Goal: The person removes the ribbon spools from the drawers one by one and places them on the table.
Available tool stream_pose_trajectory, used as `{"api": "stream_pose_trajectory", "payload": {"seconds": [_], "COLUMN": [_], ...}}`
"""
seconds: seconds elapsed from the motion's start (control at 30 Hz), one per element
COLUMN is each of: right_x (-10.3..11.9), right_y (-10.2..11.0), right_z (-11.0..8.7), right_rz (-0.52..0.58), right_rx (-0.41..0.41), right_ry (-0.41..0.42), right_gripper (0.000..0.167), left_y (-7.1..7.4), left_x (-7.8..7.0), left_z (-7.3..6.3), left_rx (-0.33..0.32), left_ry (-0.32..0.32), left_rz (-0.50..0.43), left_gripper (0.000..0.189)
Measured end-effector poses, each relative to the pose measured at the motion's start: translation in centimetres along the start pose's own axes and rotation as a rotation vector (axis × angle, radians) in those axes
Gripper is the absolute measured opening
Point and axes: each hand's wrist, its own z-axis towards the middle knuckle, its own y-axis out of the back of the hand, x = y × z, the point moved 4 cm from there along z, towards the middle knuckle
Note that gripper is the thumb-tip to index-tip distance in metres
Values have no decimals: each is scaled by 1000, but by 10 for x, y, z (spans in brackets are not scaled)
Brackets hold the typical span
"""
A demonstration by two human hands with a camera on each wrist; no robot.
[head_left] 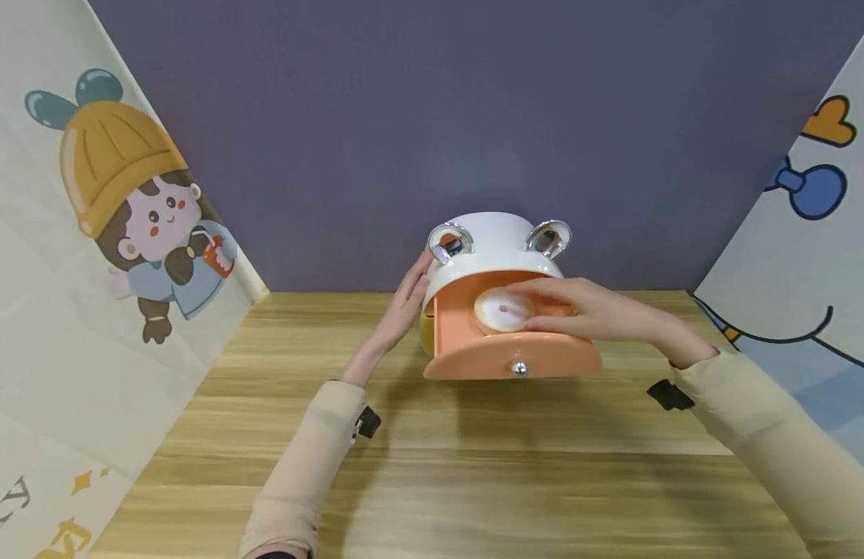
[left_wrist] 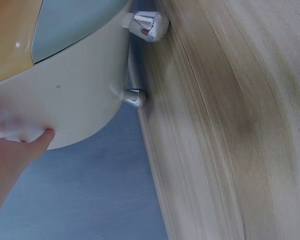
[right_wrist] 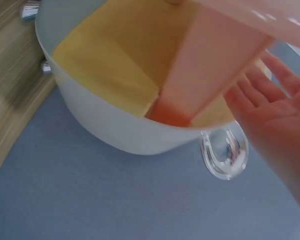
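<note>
A small white drawer box (head_left: 489,233) with shiny chrome ears stands at the back of the table. Its orange drawer (head_left: 466,361), with a round chrome knob (head_left: 520,369), is pulled out. Inside lies a round whitish disc-like thing (head_left: 497,310) with a small mark at its centre; its exact kind does not show. My right hand (head_left: 578,307) reaches into the drawer, thumb and fingers pinching the right side of that round thing. The drawer wall hides its fingertips in the right wrist view. With fairly straight fingers, my left hand (head_left: 404,303) rests against the box's left side.
Below the orange drawer are yellow (left_wrist: 10,37) and grey-blue (left_wrist: 72,22) fronts. Chrome feet (left_wrist: 149,26) carry the box on the wood-grain table (head_left: 432,481). A dark grey-blue wall (head_left: 432,116) rises close behind, with printed panels (head_left: 26,310) at both sides.
</note>
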Motion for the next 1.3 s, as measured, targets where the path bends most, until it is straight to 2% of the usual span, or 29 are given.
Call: {"api": "stream_pose_trajectory", "payload": {"seconds": [0.1,0.23,0.43,0.67,0.77,1.03,1.3], "right_x": [-2,-5,-11,-10,-11,-8,-2], "right_y": [-5,-10,-17,-20,-21,-18,-15], "right_z": [6,12,17,23,25,29,27], "right_rz": [-15,16,35,6,-3,-8,-18], "right_rx": [8,8,24,6,-4,-53,-39], "right_ry": [22,40,31,45,51,9,-20], "right_gripper": [52,55,57,56,56,58,52], "left_y": [0,-1,-1,-2,-1,0,-2], "left_x": [0,0,2,30,33,33,33], "left_z": [0,-1,-1,10,11,10,11], "left_rx": [4,8,1,-26,-34,-53,-36], "left_ry": [4,4,7,-25,-32,-42,-26], "left_rz": [2,3,17,44,46,42,40], "left_gripper": [51,51,51,51,50,49,50]}}
